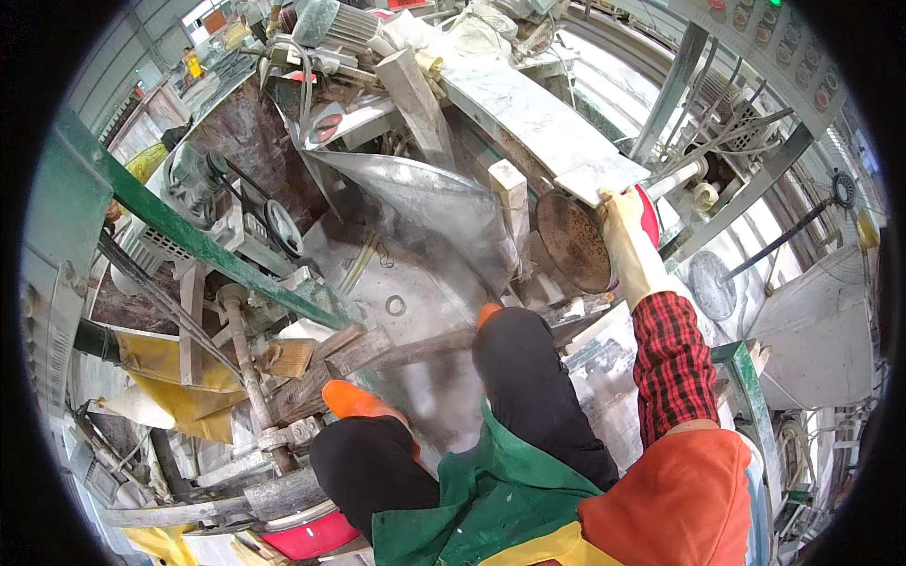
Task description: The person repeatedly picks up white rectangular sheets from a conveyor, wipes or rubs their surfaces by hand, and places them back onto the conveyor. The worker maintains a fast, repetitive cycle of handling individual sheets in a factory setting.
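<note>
My right hand (627, 247), in a cream work glove, reaches forward at the near end of a long dusty white beam (528, 108). Its fingers look bent down at the beam's end, beside a round red-edged part (649, 215). Exactly what they grip is hidden. Just left of the glove is a rusty brown round pan or drum end (573, 242). A checked red-and-black sleeve covers my right forearm. Nowhere in the picture does my left hand show.
Between my orange-booted feet lies a wet grey floor (415, 274) with a small ring on it. A bent metal sheet (425, 203) and wooden post (510, 203) stand ahead. At left are a green bar (203, 245) and belt-driven motor (203, 184); a fan (713, 283) is right.
</note>
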The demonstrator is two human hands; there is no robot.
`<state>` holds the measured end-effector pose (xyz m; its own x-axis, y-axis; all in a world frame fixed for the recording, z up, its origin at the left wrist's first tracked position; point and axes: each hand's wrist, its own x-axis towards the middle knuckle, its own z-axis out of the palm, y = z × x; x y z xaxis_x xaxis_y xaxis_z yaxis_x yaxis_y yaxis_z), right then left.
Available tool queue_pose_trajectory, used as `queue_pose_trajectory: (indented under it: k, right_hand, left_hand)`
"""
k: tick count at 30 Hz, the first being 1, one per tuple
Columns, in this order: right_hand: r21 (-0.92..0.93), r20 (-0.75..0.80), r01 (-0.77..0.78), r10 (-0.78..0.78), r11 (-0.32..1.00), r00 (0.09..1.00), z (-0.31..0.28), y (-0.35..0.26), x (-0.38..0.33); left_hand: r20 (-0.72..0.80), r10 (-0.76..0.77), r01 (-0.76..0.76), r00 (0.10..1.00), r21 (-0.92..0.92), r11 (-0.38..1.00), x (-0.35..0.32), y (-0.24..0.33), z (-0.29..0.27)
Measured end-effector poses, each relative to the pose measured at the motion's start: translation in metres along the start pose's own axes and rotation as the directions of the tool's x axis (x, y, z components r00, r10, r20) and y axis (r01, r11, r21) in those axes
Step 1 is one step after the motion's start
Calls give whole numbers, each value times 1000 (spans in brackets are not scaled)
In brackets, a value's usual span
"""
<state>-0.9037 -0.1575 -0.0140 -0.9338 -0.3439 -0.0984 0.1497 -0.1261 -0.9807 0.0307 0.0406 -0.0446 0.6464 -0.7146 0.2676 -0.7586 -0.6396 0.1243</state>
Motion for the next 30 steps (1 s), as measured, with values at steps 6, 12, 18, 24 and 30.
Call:
queue_pose_trajectory:
  k: [6, 12, 18, 24, 30]
  right_hand:
    - [-32, -61, 4, -6, 999, 998, 6, 25, 31]
    - [-861, 440, 457, -126, 223, 889, -5, 19, 52]
    - [-927, 353, 319, 172, 198, 920, -9, -2, 65]
    - [-556, 643, 505, -43, 660, 764, 112, -1, -67]
    - [-160, 967, 231, 105, 960, 234, 172, 21, -242]
  left_hand:
    - [-14, 9, -8, 1000, 24, 1000, -5, 3, -6]
    - [-24, 37, -36, 999, 33, 999, -9, 9, -7]
    - [-51, 34, -33, 998, 11, 999, -22, 1, -18]
    - [54, -52, 56, 997, -80, 995, -5, -19, -32]
    - [309, -218, 372, 926, -636, 676, 21, 5, -35]
